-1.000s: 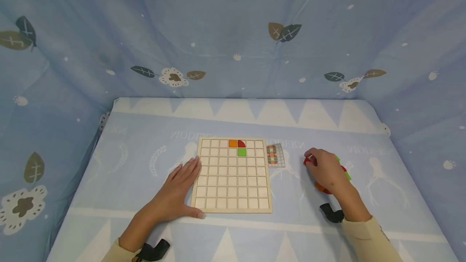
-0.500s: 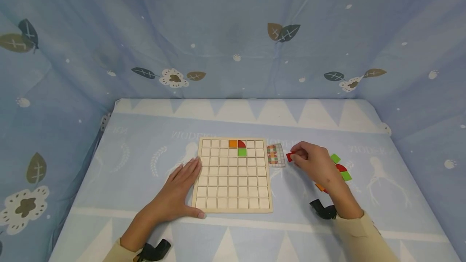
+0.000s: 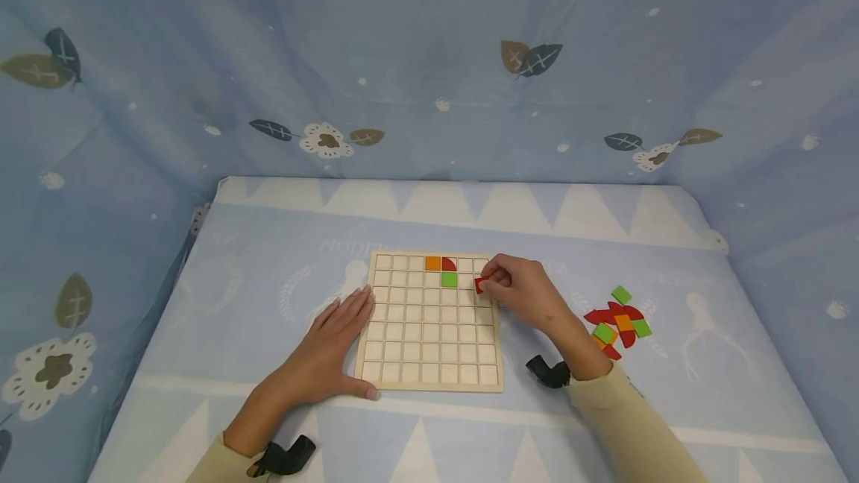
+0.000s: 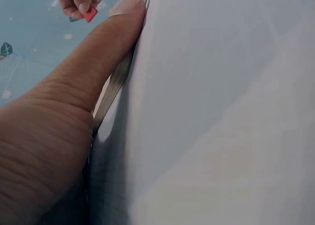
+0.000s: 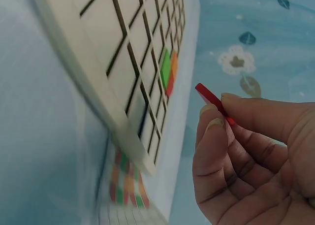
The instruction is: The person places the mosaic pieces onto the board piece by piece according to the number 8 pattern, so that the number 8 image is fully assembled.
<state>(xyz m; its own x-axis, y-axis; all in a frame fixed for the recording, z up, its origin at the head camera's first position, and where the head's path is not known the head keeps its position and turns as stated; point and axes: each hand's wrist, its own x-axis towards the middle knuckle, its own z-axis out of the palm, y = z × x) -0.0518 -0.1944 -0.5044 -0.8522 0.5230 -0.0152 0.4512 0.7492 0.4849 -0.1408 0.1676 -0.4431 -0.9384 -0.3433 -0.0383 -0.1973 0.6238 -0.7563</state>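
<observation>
A wooden grid board point(image 3: 429, 326) lies on the table. In its upper rows sit an orange square tile point(image 3: 432, 264), a red quarter-round tile point(image 3: 448, 264) and a green square tile point(image 3: 449, 279). My left hand point(image 3: 325, 352) rests along the board's left edge, fingers straight, thumb at the near-left corner. Between thumb and fingertips my right hand point(image 3: 526, 289) pinches a small red tile point(image 3: 479, 285), held above the board's upper right side. The right wrist view shows this red tile point(image 5: 214, 102) edge-on, apart from the board; its full outline is unclear.
Several loose red, green and orange tiles point(image 3: 624, 323) lie in a pile on the table's right. A pattern card point(image 5: 129, 183) beside the board is seen in the right wrist view; my right hand covers it in the head view. Patterned cloth point(image 3: 429, 58) hangs behind the table.
My right hand has carried the red tile leftward from the loose pile, past the pattern card, to over the board. The pile is now uncovered. My left hand has stayed in place.
</observation>
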